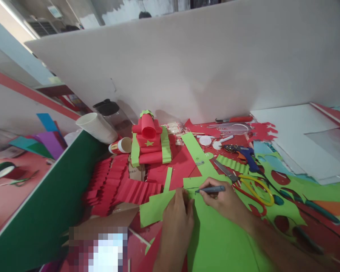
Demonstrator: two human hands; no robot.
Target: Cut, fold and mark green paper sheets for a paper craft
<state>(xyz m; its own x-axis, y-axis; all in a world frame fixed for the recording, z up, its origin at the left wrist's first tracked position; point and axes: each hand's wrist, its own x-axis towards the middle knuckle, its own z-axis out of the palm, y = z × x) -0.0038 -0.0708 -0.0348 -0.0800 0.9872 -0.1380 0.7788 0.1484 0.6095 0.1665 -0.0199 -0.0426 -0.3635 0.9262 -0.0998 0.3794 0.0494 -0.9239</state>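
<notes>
A dark pen [215, 189] is held in my right hand [225, 200], its tip on the large green paper sheet [215, 241] near the sheet's top edge. A short dark line shows beside the tip. My left hand [178, 213] rests at the sheet's left edge, over a smaller green paper piece [154, 209]; its fingers are bent and close together, and whether they pinch anything is hidden. Behind the hands stands a red and green paper tank model [149, 141] with a yellow star. Yellow-handled scissors [255, 187] lie open just beyond my right hand.
A blue glue gun [248, 156] and cut green scraps lie on the right. Pleated red paper [138, 192], a paper cup [120, 146] and a white roll [96, 126] are left. A dark green panel [53, 200] borders the left side; a white partition [187, 68] stands behind.
</notes>
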